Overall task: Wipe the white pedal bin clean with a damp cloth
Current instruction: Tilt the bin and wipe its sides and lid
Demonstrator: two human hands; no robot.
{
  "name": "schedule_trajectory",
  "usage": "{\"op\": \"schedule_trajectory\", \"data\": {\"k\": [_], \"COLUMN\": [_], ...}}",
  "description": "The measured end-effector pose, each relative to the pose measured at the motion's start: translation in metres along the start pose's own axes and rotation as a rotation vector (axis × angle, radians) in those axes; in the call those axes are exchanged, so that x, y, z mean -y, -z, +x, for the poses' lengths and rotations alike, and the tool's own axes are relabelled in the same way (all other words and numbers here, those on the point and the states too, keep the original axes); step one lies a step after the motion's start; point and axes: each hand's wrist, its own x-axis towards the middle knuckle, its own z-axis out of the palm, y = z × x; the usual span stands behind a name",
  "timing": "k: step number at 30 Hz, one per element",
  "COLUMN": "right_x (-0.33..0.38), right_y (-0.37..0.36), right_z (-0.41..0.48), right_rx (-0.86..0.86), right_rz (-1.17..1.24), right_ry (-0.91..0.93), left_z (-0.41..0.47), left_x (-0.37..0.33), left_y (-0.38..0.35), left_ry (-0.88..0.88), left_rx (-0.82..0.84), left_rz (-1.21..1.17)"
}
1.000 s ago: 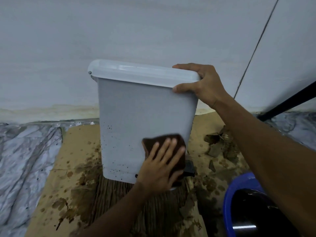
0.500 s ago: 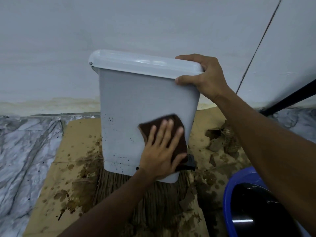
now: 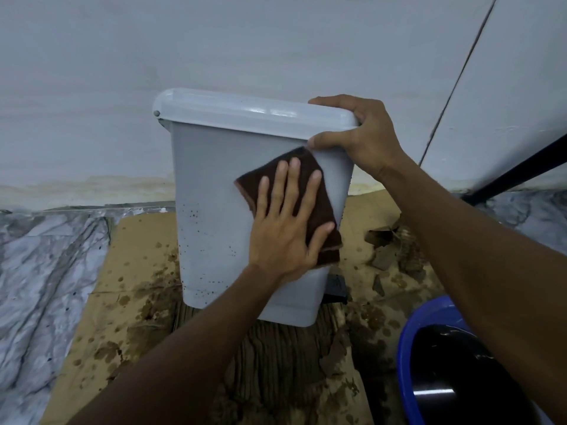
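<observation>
White plastic pedal bin (image 3: 214, 194), dark-speckled, stands on stained corrugated cardboard (image 3: 138, 240); left hand (image 3: 282, 237), fingers (image 3: 293, 185) spread, presses a dark brown square cloth (image 3: 320, 207) flat against its front; right hand (image 3: 365, 139) grips the lid's corner.

Two bare hands: left hand (image 3: 282, 237), right hand (image 3: 365, 139), nails cut short. Left forearm (image 3: 196, 348) and right forearm (image 3: 478, 259) are bare skin right to the frame edge. Faint fine hair along right forearm.

left of bin (image 3: 208, 194) open, right — blue basin (image 3: 403, 363)
</observation>
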Motion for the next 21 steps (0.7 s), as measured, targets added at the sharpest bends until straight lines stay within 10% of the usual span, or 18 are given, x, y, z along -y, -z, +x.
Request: {"op": "schedule_trajectory", "data": {"k": [8, 16, 21], "right_x": [0.001, 0.003, 0.0], "right_y": [0.0, 0.0, -0.001], "right_z": [-0.003, -0.002, 0.0], "right_rx": [0.01, 0.024, 0.016], "right_rz": [-0.009, -0.019, -0.02], "right_ry": [-0.007, 0.004, -0.001], "left_z": [-0.136, 0.005, -0.094], "left_x": [0.008, 0.063, 0.042], "left_y": [-0.02, 0.022, -0.001], "left_ry": [-0.408, 0.172, 0.429], "left_rx": [0.252, -0.039, -0.012], "left_rz": [0.093, 0.019, -0.044]}}
